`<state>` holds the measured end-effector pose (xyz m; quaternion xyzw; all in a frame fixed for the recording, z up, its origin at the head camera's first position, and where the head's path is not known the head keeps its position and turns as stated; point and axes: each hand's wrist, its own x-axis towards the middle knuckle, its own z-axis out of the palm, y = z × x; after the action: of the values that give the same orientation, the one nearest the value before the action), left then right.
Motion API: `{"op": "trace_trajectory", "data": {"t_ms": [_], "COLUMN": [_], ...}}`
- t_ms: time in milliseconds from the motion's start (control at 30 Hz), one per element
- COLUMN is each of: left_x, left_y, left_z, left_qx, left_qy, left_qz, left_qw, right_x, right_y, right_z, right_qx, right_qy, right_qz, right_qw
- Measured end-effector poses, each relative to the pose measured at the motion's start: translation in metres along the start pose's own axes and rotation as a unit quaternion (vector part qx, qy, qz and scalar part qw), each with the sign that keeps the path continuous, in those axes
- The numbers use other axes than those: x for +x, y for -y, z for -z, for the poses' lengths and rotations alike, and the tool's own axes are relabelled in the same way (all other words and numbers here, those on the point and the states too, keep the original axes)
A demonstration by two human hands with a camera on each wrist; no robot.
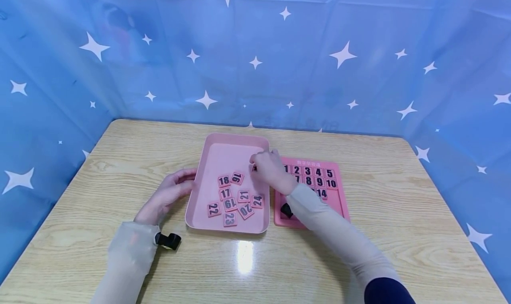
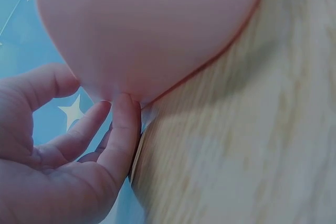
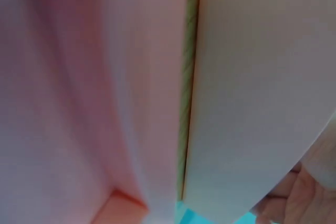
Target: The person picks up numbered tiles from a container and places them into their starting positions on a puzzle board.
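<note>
A pink tray (image 1: 227, 149) holds several loose pink number tiles, among them the 18 tile (image 1: 224, 181) and the 22 tile (image 1: 214, 209). My left hand (image 1: 169, 193) rests its fingertips against the outside of the tray's left wall; the left wrist view shows the fingers (image 2: 123, 129) loosely bent there. Over the tray's right side, my right hand (image 1: 271, 169) pinches a small number tile (image 1: 254, 167), mostly hidden by the fingers. Under the right forearm lies a pink number board (image 1: 341, 197) with tiles in rows; the arm covers part of it.
The tray and board lie side by side on a wooden table (image 1: 399, 206), a narrow gap between them. Behind the table hangs a blue curtain (image 1: 239, 82) with white stars. A black wrist strap piece (image 1: 169, 241) sits on the left wrist.
</note>
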<state>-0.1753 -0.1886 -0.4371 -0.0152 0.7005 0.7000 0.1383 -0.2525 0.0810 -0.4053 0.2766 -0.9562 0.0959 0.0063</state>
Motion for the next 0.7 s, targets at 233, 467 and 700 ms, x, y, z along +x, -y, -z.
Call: {"op": "trace_trajectory", "data": {"t_ms": [233,467,700], "left_x": [-0.0003,-0.0008,-0.0008], "left_y": [-0.0007,-0.0001,0.0013], "left_z": [-0.0006,0.0003,0.0013], "left_qx": [0.002,0.011,0.012], "left_qy": [0.002,0.006,0.001], "left_qz": [0.003,-0.005,-0.003], "left_qw": [1.0,0.9999,0.9999], "right_x": [0.0044,0.0084,0.007], "right_y": [0.0003,-0.0023,-0.006], "right_z": [-0.001,-0.0025,0.0009], "right_qx": [0.006,0.041,0.059], "right_qy": [0.008,-0.001,0.016], "right_qz": [-0.002,0.029,0.024], "right_qw": [1.0,0.999,0.998]}}
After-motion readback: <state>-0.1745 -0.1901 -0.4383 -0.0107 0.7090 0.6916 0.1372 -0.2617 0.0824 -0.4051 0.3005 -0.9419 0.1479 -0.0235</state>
